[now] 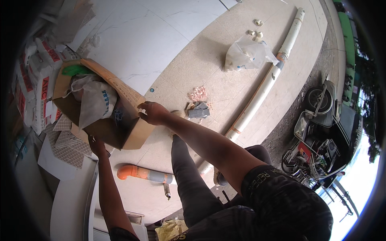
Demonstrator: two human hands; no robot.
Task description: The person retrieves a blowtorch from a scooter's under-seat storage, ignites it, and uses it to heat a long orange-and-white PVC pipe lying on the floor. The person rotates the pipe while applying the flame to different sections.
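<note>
An open cardboard box (pixel 138 134) tilts at the left, its inside facing me. My right hand (pixel 154 113) pinches the edge of its near right side, thumb and fingers closed on the cardboard. Lower down, my left hand (pixel 97 145) grips the bottom left edge; its fingers are partly hidden behind the board. Inside the box lie a white plastic bag (pixel 96 102) with blue print and a green plastic bag (pixel 75 70). Something dark sits beside the white bag, too shaded to name.
Stacked white-and-red sacks (pixel 42 80) and broken tiles (pixel 70 144) flank the box. A long white pipe (pixel 257 100) crosses the floor; an orange elbow pipe (pixel 128 172) lies near my leg. Further off are a clear bag (pixel 245 56), pipe fittings (pixel 258 23), a grey block (pixel 199 109) and a motorcycle (pixel 319 100).
</note>
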